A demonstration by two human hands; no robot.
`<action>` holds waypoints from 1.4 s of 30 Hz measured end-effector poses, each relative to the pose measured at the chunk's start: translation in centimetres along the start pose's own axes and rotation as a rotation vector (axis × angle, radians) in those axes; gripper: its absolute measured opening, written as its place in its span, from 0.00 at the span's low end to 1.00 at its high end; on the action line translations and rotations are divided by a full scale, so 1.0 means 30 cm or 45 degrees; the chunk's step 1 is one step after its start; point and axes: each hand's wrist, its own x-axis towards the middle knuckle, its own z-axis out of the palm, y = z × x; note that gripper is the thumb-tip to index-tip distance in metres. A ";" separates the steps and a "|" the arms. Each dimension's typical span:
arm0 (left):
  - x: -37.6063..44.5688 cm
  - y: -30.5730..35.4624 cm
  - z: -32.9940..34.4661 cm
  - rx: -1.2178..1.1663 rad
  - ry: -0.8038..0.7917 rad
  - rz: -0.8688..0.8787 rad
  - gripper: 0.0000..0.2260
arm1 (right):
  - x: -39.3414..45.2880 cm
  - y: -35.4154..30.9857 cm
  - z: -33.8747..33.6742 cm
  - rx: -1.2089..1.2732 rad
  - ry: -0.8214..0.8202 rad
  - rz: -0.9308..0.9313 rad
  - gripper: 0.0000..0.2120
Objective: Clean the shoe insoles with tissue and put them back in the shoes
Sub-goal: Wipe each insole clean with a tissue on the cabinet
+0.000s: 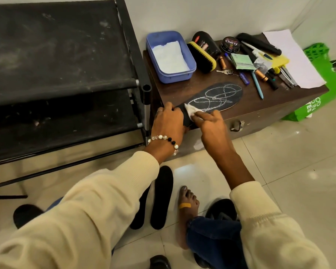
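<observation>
The right hand (pixel 208 121) pinches a tissue (pixel 190 110) on the chalk-marked insole (pixel 215 99), its heel gripped by the left hand (pixel 169 119) beside it; marks remain, and probably two more insoles (pixel 161 197) wait below.

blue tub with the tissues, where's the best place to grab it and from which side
Grip the blue tub by its raised rim at the near right corner, coming from the front right. That corner faces open table; the rack crowds the left and the brush lies close on the right further back.
</observation>
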 end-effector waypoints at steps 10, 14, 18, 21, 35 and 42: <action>-0.002 -0.001 -0.002 -0.016 -0.001 -0.006 0.23 | -0.013 -0.011 0.001 -0.081 -0.108 0.199 0.28; 0.000 -0.001 0.003 -0.007 0.000 -0.017 0.24 | -0.011 -0.012 -0.004 -0.290 -0.089 0.237 0.30; 0.000 -0.003 0.001 -0.034 0.007 -0.009 0.22 | -0.010 -0.076 0.012 -0.245 -0.175 0.097 0.31; 0.000 0.000 0.001 -0.016 0.007 -0.026 0.24 | 0.015 -0.038 -0.018 -0.222 -0.149 0.237 0.28; 0.006 -0.005 -0.003 -0.141 0.006 -0.088 0.31 | 0.005 -0.145 -0.065 -0.297 -0.208 0.206 0.26; 0.013 -0.005 0.000 -0.154 -0.007 -0.107 0.36 | 0.027 -0.130 -0.108 -0.378 -0.220 0.259 0.27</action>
